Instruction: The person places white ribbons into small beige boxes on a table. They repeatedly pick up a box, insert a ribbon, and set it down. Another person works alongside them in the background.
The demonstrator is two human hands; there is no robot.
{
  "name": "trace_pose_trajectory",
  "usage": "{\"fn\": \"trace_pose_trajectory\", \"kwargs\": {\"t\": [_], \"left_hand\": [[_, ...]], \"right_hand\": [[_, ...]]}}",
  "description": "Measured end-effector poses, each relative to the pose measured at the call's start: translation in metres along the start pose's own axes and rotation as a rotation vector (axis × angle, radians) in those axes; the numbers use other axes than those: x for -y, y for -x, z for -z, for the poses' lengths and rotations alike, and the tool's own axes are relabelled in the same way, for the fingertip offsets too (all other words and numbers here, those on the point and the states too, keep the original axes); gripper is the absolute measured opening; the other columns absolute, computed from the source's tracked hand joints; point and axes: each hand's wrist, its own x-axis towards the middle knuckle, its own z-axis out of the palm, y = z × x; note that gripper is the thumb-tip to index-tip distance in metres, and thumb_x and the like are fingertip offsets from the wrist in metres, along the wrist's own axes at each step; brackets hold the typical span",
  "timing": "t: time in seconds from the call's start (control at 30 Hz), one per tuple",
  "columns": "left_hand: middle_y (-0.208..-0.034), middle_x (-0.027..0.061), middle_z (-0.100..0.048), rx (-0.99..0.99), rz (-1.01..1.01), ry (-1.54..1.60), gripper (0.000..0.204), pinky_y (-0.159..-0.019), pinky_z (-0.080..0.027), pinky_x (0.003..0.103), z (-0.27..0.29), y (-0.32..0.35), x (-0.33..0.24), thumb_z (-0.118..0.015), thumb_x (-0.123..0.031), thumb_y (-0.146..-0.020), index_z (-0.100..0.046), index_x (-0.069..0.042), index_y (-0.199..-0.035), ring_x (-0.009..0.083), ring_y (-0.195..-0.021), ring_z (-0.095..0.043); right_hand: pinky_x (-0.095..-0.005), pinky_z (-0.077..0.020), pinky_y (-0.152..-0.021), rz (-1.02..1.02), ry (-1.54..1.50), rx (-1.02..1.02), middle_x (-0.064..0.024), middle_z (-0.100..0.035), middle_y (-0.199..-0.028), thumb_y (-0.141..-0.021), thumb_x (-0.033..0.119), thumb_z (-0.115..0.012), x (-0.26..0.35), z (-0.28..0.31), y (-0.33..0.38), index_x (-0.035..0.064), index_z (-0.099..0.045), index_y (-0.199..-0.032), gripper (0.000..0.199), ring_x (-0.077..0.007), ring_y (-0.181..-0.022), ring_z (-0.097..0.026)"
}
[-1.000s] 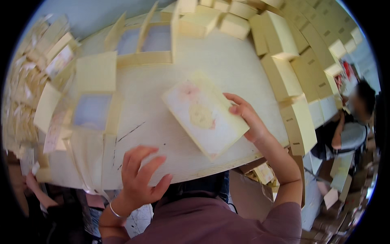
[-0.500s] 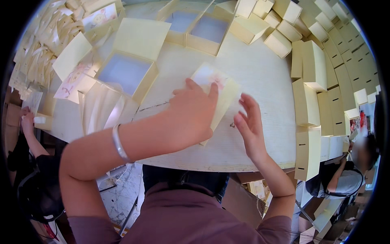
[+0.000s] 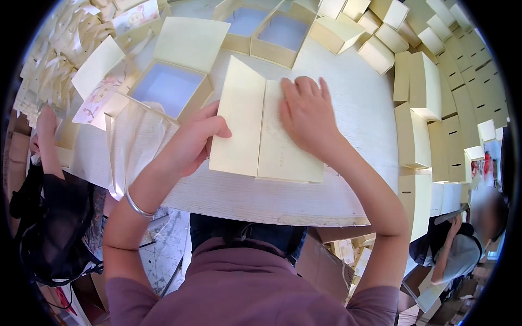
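Observation:
A cream folded cardboard piece [image 3: 237,117] stands partly opened in front of me, with an upright crease between its two panels. My left hand [image 3: 198,136] grips the outer edge of the left panel, thumb on its face and fingers behind. On the right panel, which carries a faint print, my right hand [image 3: 309,111] rests with fingers stretched out. An open cream box [image 3: 198,103] with a pale bluish inside stands just beyond my left hand. Beside it are a sheer whitish bag [image 3: 133,144] and a panel with pink floral print [image 3: 100,100].
More open boxes [image 3: 280,35] stand at the back. Stacked cream boxes [image 3: 416,138] line the table's right side. Ribboned pale bags [image 3: 60,60] heap up at far left. Another person's hand [image 3: 46,127] is at the left edge; a seated person [image 3: 462,239] is at right.
The cardboard piece has turned and opened toward me, its floral face no longer showing. My left hand moved left to its edge; my right hand moved up and inward onto its right panel.

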Motion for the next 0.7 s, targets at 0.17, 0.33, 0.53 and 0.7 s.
{"fn": "trace_pose_trajectory", "kwargs": {"t": [0.17, 0.33, 0.53, 0.7], "left_hand": [[-0.102, 0.0111, -0.054, -0.127, -0.075, 0.163, 0.040, -0.075, -0.046, 0.026, -0.011, 0.009, 0.019, -0.044, -0.005, -0.077, -0.043, 0.002, -0.116, 0.0145, -0.091, -0.055], [-0.103, 0.0114, -0.054, -0.180, -0.107, 0.191, 0.037, -0.078, -0.045, 0.027, -0.003, 0.012, 0.031, -0.042, -0.006, -0.079, -0.044, 0.002, -0.115, 0.0156, -0.091, -0.055], [-0.106, 0.0091, -0.051, -0.090, -0.176, 0.170, 0.041, -0.081, -0.043, 0.026, -0.012, 0.006, 0.044, -0.041, -0.005, -0.081, -0.039, 0.001, -0.121, 0.0139, -0.095, -0.052], [-0.115, 0.0085, -0.045, -0.017, -0.153, 0.093, 0.046, -0.085, -0.040, 0.026, -0.027, 0.006, 0.041, -0.042, -0.007, -0.083, -0.030, -0.001, -0.127, 0.0125, -0.101, -0.046]], "right_hand": [[-0.0431, -0.0298, -0.095, -0.216, -0.486, 0.026, -0.0153, -0.049, -0.101, -0.077, 0.037, -0.054, 0.005, 0.003, -0.021, -0.0033, -0.050, -0.103, 0.048, -0.0260, -0.102, -0.045], [-0.0324, -0.0340, -0.092, -0.280, -1.595, -0.108, -0.0082, -0.050, -0.105, -0.073, 0.013, -0.050, -0.058, 0.042, -0.024, 0.0017, -0.049, -0.099, 0.029, -0.0187, -0.107, -0.045], [-0.0351, -0.0379, -0.090, -0.432, -0.879, 0.092, -0.0079, -0.047, -0.116, -0.079, 0.008, -0.049, -0.139, 0.027, 0.067, 0.0059, -0.049, -0.111, 0.032, -0.0211, -0.108, -0.045], [-0.0331, -0.0415, -0.083, 0.039, 0.239, -0.211, -0.0123, -0.052, -0.106, -0.078, 0.011, -0.052, -0.096, 0.060, 0.038, 0.0064, -0.052, -0.107, 0.029, -0.0272, -0.098, -0.051]]}}
